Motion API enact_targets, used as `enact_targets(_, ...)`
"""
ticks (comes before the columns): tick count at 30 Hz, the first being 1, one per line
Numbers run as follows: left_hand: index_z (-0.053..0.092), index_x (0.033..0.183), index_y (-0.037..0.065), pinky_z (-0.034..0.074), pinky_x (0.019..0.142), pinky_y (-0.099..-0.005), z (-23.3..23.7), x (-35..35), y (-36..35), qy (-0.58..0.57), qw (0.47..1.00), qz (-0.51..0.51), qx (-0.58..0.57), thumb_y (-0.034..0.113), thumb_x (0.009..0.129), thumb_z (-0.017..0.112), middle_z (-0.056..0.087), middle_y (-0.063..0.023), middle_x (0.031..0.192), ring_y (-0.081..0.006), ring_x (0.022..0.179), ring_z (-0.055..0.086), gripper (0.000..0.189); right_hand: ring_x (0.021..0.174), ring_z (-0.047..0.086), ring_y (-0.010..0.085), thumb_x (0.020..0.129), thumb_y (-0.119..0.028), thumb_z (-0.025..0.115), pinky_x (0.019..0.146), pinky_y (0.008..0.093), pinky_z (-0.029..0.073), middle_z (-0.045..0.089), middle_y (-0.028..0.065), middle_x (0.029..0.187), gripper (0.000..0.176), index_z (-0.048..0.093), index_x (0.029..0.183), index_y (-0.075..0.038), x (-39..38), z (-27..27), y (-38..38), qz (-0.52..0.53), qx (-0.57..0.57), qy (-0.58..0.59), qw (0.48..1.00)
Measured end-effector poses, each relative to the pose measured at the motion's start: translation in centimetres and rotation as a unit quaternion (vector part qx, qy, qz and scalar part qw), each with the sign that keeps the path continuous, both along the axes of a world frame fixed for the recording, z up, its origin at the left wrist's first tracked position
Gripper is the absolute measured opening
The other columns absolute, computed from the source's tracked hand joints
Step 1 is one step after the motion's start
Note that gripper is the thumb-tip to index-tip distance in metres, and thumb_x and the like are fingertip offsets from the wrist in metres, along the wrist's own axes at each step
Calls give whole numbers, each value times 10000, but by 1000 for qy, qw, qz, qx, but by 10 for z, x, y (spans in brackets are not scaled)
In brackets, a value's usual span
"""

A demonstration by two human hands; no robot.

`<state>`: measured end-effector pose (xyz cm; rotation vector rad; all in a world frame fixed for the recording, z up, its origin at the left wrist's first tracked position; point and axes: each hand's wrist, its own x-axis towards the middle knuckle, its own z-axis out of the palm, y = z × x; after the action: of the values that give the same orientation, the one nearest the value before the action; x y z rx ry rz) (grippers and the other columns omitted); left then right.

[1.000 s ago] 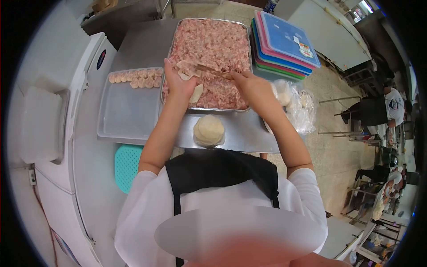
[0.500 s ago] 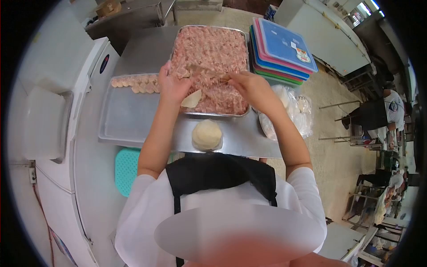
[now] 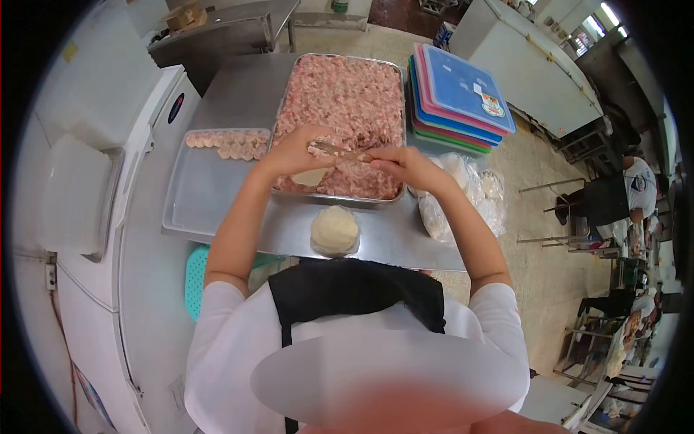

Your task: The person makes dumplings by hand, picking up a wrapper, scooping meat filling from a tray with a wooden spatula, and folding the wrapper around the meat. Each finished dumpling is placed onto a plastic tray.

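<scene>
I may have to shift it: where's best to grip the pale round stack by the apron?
Probably low on the curved sides of the pale round stack, coming from the right: its top looks domed, bare steel table lies there, and the meat tray stands beyond its far side.

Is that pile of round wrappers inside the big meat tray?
No, the pile of round wrappers sits on the metal table, just outside the meat tray.
</scene>
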<state>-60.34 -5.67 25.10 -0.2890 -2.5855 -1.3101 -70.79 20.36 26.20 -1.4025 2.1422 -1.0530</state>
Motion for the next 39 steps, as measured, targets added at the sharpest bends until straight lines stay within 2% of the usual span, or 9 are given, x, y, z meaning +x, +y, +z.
enact_targets(5,647,1038,2,488,808,-322,-42,-23,-11,-163,967,121,155,274,740,777,672,-126,970,-208,892,632,424,830,632,348,892,-235,625,680,423,498,660,136,885,249,650,1113,-123,6,-3,-14,-123,8,262,957)
enact_targets(7,633,1081,8,485,832,-332,-54,-30,-24,-148,977,125,92,280,750,773,667,-132,1024,-222,936,628,451,823,633,351,897,-240,604,659,450,493,650,139,932,271,623,1158,-168,14,-13,-23,-115,2,299,947)
enact_targets(10,599,1151,20,477,871,-341,-52,-16,-19,-130,978,147,72,283,759,766,657,-136,1081,-244,1001,621,501,834,633,360,902,-260,585,676,447,498,650,148,946,276,622,1161,-170,-31,-72,-16,-136,233,223,937)
enact_targets(14,547,1221,43,460,916,-339,-20,5,-18,-6,990,139,37,284,747,772,642,-130,1130,-257,1052,606,577,876,643,325,930,-242,563,767,390,499,673,174,928,265,646,1158,-134,-22,-27,9,-168,165,211,949)
enact_targets(17,585,1179,39,457,914,-339,8,9,-10,101,993,46,32,277,739,775,657,-119,1097,-247,1023,615,536,888,646,246,941,-221,578,796,335,490,687,147,968,282,641,1178,-82,-2,11,11,-128,-24,-8,991)
enact_targets(20,626,1098,21,465,889,-335,36,9,-1,-96,995,-16,10,262,733,779,672,-119,1032,-245,980,627,463,888,631,181,946,-201,586,805,300,480,691,114,992,311,615,1210,-41,18,-6,-8,-38,-24,-12,999)
enact_targets(30,612,1125,-1,472,877,-330,5,-5,-11,-48,996,71,-34,293,731,789,673,-152,1039,-252,969,638,523,798,623,305,892,-240,622,694,362,494,654,128,871,226,681,1080,-130,-2,14,-6,-86,-5,268,960)
enact_targets(33,593,1171,-5,465,899,-337,4,2,-13,-23,997,77,8,302,724,798,657,-178,1094,-258,1010,629,580,833,631,339,910,-306,586,703,409,499,663,131,952,265,663,1088,-126,3,57,3,-103,75,234,964)
enact_targets(39,587,1173,-16,458,906,-334,-3,0,-25,-105,992,74,7,312,712,815,642,-176,1124,-244,1056,608,610,883,626,349,910,-236,598,753,374,492,666,173,982,279,655,1104,-43,12,12,-20,-56,-16,116,992)
